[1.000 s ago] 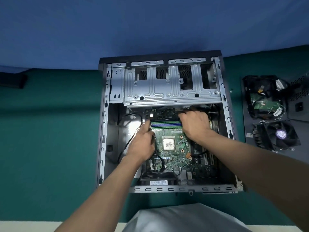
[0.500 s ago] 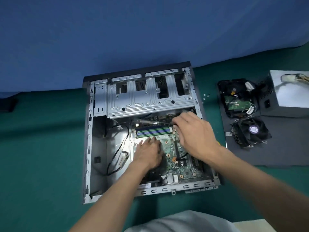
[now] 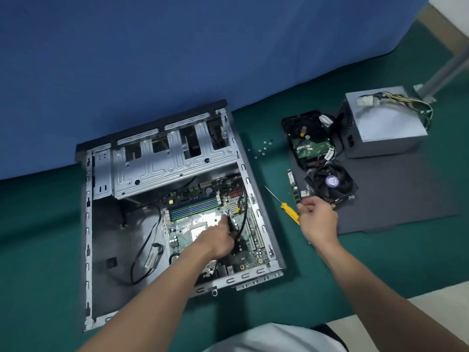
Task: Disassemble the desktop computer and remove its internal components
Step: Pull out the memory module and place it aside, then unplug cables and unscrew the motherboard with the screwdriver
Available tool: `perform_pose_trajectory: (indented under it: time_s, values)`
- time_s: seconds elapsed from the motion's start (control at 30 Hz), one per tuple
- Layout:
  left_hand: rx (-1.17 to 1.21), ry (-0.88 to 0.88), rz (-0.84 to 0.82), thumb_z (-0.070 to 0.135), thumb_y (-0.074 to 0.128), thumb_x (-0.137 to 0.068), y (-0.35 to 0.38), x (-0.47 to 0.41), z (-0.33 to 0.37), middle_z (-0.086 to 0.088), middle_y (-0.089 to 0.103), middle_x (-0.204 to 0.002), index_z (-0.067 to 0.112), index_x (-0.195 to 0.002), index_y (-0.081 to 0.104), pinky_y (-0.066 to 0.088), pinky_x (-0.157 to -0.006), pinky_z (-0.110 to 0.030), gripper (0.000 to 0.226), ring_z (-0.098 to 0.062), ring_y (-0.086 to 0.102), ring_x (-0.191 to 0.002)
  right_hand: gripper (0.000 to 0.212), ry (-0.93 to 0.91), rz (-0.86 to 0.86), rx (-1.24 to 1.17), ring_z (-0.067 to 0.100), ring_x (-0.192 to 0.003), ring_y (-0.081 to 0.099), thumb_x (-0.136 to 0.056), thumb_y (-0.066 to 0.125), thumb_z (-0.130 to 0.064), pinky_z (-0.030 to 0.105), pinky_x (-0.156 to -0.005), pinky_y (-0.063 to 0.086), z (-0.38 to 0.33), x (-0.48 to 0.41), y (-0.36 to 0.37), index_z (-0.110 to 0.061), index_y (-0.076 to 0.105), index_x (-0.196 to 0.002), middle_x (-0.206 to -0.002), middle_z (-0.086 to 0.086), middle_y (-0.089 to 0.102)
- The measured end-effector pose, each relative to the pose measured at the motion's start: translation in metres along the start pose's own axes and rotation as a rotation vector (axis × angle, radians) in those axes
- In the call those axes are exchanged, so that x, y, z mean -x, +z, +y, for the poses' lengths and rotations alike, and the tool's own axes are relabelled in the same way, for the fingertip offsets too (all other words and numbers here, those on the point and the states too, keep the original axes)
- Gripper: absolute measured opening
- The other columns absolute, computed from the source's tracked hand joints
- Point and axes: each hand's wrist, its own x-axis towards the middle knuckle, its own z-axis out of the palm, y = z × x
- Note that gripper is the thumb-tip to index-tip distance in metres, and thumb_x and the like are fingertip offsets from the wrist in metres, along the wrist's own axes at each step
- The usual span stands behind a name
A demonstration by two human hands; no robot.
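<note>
The open desktop case (image 3: 265,226) lies flat on the green table, and its green motherboard (image 3: 253,250) is exposed with the blue memory slots (image 3: 193,207) showing no sticks. My left hand (image 3: 219,238) is inside the case over the board's middle, its fingers curled by a looped black cable (image 3: 242,219). My right hand (image 3: 317,218) is outside the case to the right. It pinches the near end of a green memory stick (image 3: 293,185), which points away over the edge of the grey mat (image 3: 396,199).
A yellow-handled screwdriver (image 3: 288,210) lies between case and mat. On the mat sit a hard drive (image 3: 307,146), a cooler fan (image 3: 331,182) and a grey power supply (image 3: 385,125). Several loose screws (image 3: 264,148) lie beside the case. The metal drive cage (image 3: 172,161) covers the case's far end.
My right hand has come out of the case and swung right over the mat's edge holding a memory stick. My left hand stayed on the board. The view turned right.
</note>
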Motion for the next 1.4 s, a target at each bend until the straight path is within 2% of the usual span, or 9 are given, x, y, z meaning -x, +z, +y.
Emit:
perform_pose_trajectory:
  time_s: [0.27,0.43,0.8,0.97,1.07,1.13,1.2,1.3,1.4]
  values:
    - [0.038,-0.002,0.031,0.032,0.035,-0.105,0.006,-0.005,-0.001,-0.012,0.060,-0.115,0.024,-0.154,0.004,0.050,-0.076,-0.029,0.059,-0.010,0.060,-0.079,0.027,0.032,-0.032,-0.015,0.031,-0.108,0.055,-0.088,0.048,0.001,0.035,-0.095,0.045,-0.012,-0.029,0.023,-0.003,0.062,-0.112,-0.101,0.015,0.068]
    - [0.074,-0.009,0.021,0.032,0.035,-0.105,0.007,-0.006,-0.005,-0.018,0.057,-0.130,0.027,-0.155,-0.003,0.044,-0.056,-0.018,0.062,-0.007,0.061,-0.074,0.027,-0.125,-0.031,0.118,0.033,-0.108,0.054,-0.088,0.051,0.002,0.038,-0.097,0.041,-0.003,-0.016,0.016,-0.002,0.059,-0.114,-0.110,0.016,0.062]
    - [0.094,0.010,0.017,0.030,0.036,-0.105,0.008,-0.009,-0.010,-0.021,0.054,-0.134,0.028,-0.155,-0.003,0.049,-0.065,-0.022,0.064,-0.023,0.068,-0.094,0.027,-0.164,-0.036,0.624,0.033,-0.100,0.056,-0.093,0.058,-0.026,0.040,-0.073,0.047,0.039,0.020,0.000,-0.005,0.054,-0.109,-0.108,0.012,0.055]
    - [0.071,0.010,0.016,0.031,0.038,-0.104,0.010,-0.008,-0.012,-0.019,0.042,-0.148,0.028,-0.155,-0.002,0.048,-0.061,-0.012,0.065,-0.004,0.059,-0.077,0.026,-0.167,-0.059,0.789,0.032,-0.094,0.063,-0.089,0.055,-0.015,0.038,-0.068,0.051,0.036,0.026,0.007,-0.007,0.048,-0.113,-0.105,0.011,0.061]
    - [0.035,0.017,0.041,0.027,0.040,-0.103,0.015,-0.006,-0.014,-0.017,0.024,-0.157,0.027,-0.155,-0.003,0.041,-0.107,-0.044,0.068,-0.028,0.051,-0.127,0.029,-0.170,-0.080,0.809,0.033,-0.093,0.064,-0.087,0.055,-0.009,0.039,-0.069,0.052,0.036,0.032,0.011,-0.006,0.046,-0.115,-0.107,0.012,0.058]
    - [0.013,0.010,0.040,0.022,0.042,-0.103,0.016,-0.005,-0.014,-0.015,0.017,-0.160,0.027,-0.155,-0.005,0.028,-0.115,-0.050,0.070,-0.033,0.037,-0.138,0.037,-0.171,-0.114,0.771,0.034,-0.094,0.064,-0.086,0.059,-0.008,0.038,-0.071,0.052,0.037,0.034,0.011,-0.004,0.044,-0.120,-0.113,0.014,0.054]
    - [0.020,0.017,0.037,0.025,0.042,-0.103,0.014,-0.004,-0.014,-0.015,0.018,-0.160,0.027,-0.155,-0.004,0.038,-0.110,-0.044,0.069,-0.029,0.047,-0.130,0.049,-0.156,-0.156,0.731,0.035,-0.097,0.063,-0.083,0.067,-0.010,0.038,-0.076,0.052,0.038,0.036,0.012,-0.003,0.042,-0.125,-0.118,0.016,0.050]
    - [0.053,0.028,0.036,0.029,0.040,-0.104,0.012,-0.004,-0.014,-0.017,0.027,-0.156,0.027,-0.155,-0.001,0.051,-0.076,-0.025,0.066,-0.010,0.062,-0.084,0.054,-0.110,-0.185,0.698,0.036,-0.102,0.062,-0.083,0.071,-0.015,0.038,-0.080,0.052,0.037,0.042,0.016,-0.003,0.038,-0.124,-0.120,0.018,0.051]
    - [0.050,0.031,0.046,0.029,0.039,-0.104,0.012,-0.003,-0.015,-0.016,0.021,-0.159,0.028,-0.155,-0.002,0.050,-0.081,-0.027,0.066,-0.013,0.062,-0.091,0.042,-0.082,-0.170,0.689,0.038,-0.107,0.060,-0.089,0.061,-0.015,0.039,-0.083,0.050,0.035,0.044,0.021,-0.002,0.038,-0.122,-0.120,0.020,0.054]
